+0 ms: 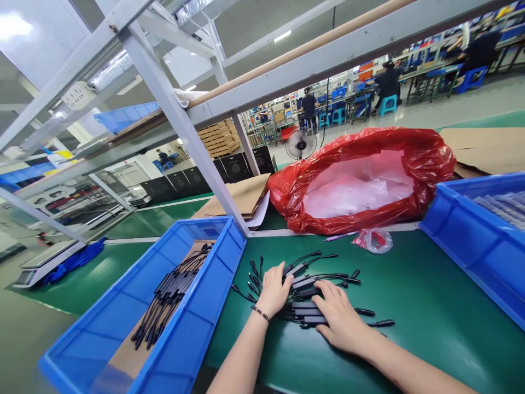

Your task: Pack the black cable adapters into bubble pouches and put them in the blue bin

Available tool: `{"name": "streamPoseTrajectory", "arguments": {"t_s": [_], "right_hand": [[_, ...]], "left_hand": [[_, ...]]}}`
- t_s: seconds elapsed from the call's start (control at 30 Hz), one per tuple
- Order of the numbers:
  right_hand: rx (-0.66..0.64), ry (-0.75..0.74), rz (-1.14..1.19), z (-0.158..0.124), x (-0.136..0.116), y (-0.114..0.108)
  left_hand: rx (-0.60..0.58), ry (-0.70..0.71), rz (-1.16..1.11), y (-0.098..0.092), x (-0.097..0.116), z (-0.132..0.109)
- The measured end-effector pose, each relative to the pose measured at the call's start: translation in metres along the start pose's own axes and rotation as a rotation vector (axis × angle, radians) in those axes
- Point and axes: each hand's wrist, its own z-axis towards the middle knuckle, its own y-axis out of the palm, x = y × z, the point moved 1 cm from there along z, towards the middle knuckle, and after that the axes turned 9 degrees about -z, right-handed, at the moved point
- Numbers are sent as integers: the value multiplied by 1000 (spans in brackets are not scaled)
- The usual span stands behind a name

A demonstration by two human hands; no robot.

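Observation:
A pile of black cables with slim rectangular adapter boxes (305, 313) lies on the green tabletop (414, 279), their plugs pointing left and right. My left hand (274, 289), with a beaded bracelet at the wrist, rests over the left side of the pile, fingers stretched forward. Across from it, my right hand (342, 317) lies with spread fingers against the right ends of the adapter boxes. Both hands touch the pile; part of the boxes is hidden under them. More adapter cables of this kind (174, 290) lie bundled in a long blue bin (200, 323) to the left.
A red plastic bag (289, 200) with clear bags inside stands behind the pile. In front of it are a pen (340, 236) and a roll of clear tape (379, 241). Another blue bin (471, 251) holds wrapped items at right. A metal frame post (184, 126) rises behind the left bin.

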Motion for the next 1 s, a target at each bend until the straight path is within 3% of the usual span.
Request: {"name": "streamPoseTrajectory", "arguments": {"t_s": [0.17,0.3,0.47,0.7,0.87,1.0], "right_hand": [[-56,-1,48,10,23,14],[-107,-7,58,15,29,20],[-109,25,16,25,31,16],[-179,-11,22,48,10,17],[-198,-66,-36,62,11,9],[-248,-173,-52,73,19,-2]], "left_hand": [[-64,-30,-155,25,-8,23],[-139,-60,-220,32,-5,32],[-24,-100,-307,28,-7,37],[56,-130,-384,50,-8,36],[98,-117,-445,33,-6,37],[121,-103,-522,21,-14,20]]}}
